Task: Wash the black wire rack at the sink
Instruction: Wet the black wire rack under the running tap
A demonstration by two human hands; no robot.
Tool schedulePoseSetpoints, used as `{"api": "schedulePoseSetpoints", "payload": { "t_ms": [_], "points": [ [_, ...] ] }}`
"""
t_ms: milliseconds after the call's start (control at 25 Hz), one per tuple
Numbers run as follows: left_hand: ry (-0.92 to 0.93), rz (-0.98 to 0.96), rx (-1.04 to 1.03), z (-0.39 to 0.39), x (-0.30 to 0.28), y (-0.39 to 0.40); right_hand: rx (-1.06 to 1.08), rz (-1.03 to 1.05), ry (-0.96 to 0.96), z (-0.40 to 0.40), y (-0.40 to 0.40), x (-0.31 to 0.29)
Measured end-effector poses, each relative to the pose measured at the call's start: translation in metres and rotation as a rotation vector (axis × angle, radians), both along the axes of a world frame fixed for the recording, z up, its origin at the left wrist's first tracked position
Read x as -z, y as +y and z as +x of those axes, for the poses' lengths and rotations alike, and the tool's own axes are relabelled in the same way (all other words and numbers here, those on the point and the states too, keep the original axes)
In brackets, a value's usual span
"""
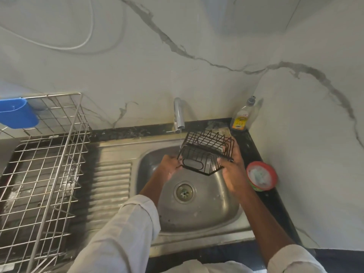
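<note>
- A small black wire rack (206,154), box-shaped with open grid sides, is held tilted above the basin of the stainless steel sink (216,209), just below the spout.
- The rack's left edge is gripped by the left hand (171,166), with the fingers curled round the wire frame.
- The rack's right side is held by the right hand (233,166), with the thumb hooked over a wire at the front and the fingers wrapped behind the mesh.
- A thin stream of water is seen falling from the curved chrome tap (178,115) onto the rack's upper left corner.
- The round metal drain (184,192) is visible at the bottom of the basin, below and between the two forearms.
- Both forearms are bare from rolled white sleeves (128,229) down to the wrists.
- A ribbed draining board (110,186) is pressed into the steel to the left of the basin.
- A large silver wire dish rack (43,170) is stood on the dark stone worktop (262,154) at the far left, with a blue plastic cup-shaped holder (18,113) hung on its rear rail.
- A clear bottle of yellow dish liquid with a grey cap (241,117) is set in the corner behind the sink, against the white marbled wall.
- A round red tub with pale contents (262,176) is placed on the worktop just right of the right hand, not touching it.
</note>
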State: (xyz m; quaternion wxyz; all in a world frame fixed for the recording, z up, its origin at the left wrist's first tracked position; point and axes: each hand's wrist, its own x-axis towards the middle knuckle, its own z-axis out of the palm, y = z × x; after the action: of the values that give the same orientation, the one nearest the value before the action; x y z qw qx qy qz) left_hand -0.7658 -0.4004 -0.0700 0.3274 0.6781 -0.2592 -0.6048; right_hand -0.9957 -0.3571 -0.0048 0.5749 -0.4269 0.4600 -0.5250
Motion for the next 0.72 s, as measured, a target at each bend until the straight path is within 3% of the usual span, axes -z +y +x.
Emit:
{"api": "schedulePoseSetpoints", "payload": {
  "t_ms": [200, 400, 640, 720],
  "points": [
    [0.132, -0.081, -0.142, 0.013, -0.014, -0.011, 0.189, 0.039, -0.212, 0.012, -0.016, 0.007],
    [0.168, -0.070, -0.299, 0.038, -0.025, 0.012, 0.252, 0.317, -0.411, 0.025, -0.026, 0.044],
    [0.205, -0.126, -0.539, 0.059, -0.033, 0.053, 0.160, 0.476, -0.510, 0.055, -0.041, 0.042],
    [0.123, -0.138, -0.542, 0.062, -0.035, 0.064, 0.099, 0.489, -0.459, 0.062, -0.046, 0.039]
  ]
}}
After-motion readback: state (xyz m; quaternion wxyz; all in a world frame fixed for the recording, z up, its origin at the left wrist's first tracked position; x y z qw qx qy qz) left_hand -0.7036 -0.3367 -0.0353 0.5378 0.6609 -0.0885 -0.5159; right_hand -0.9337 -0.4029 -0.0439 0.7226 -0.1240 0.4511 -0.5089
